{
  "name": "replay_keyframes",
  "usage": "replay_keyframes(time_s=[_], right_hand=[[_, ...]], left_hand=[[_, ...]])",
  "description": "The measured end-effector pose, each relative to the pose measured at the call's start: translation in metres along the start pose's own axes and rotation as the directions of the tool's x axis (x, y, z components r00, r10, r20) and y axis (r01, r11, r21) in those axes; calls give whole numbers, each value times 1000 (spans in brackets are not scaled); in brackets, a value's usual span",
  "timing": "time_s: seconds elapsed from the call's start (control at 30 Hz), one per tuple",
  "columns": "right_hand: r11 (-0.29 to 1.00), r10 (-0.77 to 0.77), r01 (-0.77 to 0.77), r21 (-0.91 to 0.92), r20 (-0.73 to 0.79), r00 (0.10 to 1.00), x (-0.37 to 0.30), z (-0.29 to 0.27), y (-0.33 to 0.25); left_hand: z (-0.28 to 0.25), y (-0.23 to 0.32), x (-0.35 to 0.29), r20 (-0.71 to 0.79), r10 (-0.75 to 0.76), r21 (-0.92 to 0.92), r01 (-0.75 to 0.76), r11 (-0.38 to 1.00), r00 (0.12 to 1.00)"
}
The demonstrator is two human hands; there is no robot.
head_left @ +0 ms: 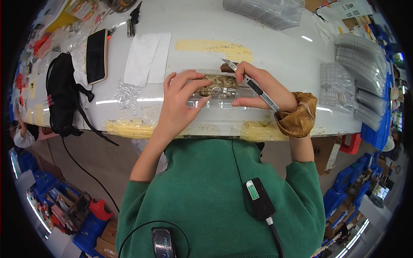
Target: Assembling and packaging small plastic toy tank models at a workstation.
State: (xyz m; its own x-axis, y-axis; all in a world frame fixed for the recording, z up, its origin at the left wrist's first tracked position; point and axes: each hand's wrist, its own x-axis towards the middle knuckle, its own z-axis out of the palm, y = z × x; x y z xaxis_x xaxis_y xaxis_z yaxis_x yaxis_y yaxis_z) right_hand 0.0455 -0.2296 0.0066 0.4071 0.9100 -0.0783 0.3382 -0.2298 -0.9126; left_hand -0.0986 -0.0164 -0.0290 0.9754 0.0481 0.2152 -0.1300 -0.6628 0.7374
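A clear plastic box (206, 104) lies near the table's front edge, with mottled beige and brown contents (221, 81) showing inside. My left hand (183, 94) grips its left end, thumb at the near side and fingers curled over the top. In my right hand (262, 88) a utility knife (254, 87) with a silver and black body is held slantwise, its blade pointing up and left beyond the box. The right thumb touches the box's near right edge. A small dark brown piece (228, 68) shows by the blade; its kind is unclear.
Left of the box lie small clear plastic pieces (127, 95), white tissues (146, 58), a phone (97, 56) and a black pouch (62, 96). Clear plastic trays (361, 60) are stacked at the right, with another clear stack (266, 13) at the back. Yellow tape (131, 128) covers parts of the front edge.
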Motion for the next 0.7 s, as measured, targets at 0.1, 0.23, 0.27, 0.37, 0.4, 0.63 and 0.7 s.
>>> replay_keyframes(time_s=[0.1, 0.23, 0.27, 0.37, 0.4, 0.63, 0.7], right_hand=[[1000, 1, -1, -4, 8, 1000, 0, -1, 0], [1000, -10, 10, -6, 17, 1000, 0, -1, -1], [1000, 1, -1, -1, 17, 1000, 0, -1, -2], [999, 33, -33, 15, 20, 999, -1, 0, -3], [999, 33, -34, 16, 18, 999, -1, 1, -2], [991, -134, 132, -22, -93, 987, -4, 9, 9], [989, -146, 143, -41, -93, 985, -4, 9, 9]], left_hand=[[2, -2, 1, -10, 22, 7, -22, 1000, 1000], [4, -1, 2, -49, 50, 13, -49, 999, 998], [3, -1, 2, -41, 37, -44, -38, 998, 998], [0, 1, 3, -14, -2, -210, -1, 978, 1000], [0, 1, 3, -12, -1, -209, -2, 978, 1000], [-10, -10, -10, -109, -33, -82, 24, 996, 993], [-11, -12, -12, -75, 7, 15, -6, 1000, 997]])
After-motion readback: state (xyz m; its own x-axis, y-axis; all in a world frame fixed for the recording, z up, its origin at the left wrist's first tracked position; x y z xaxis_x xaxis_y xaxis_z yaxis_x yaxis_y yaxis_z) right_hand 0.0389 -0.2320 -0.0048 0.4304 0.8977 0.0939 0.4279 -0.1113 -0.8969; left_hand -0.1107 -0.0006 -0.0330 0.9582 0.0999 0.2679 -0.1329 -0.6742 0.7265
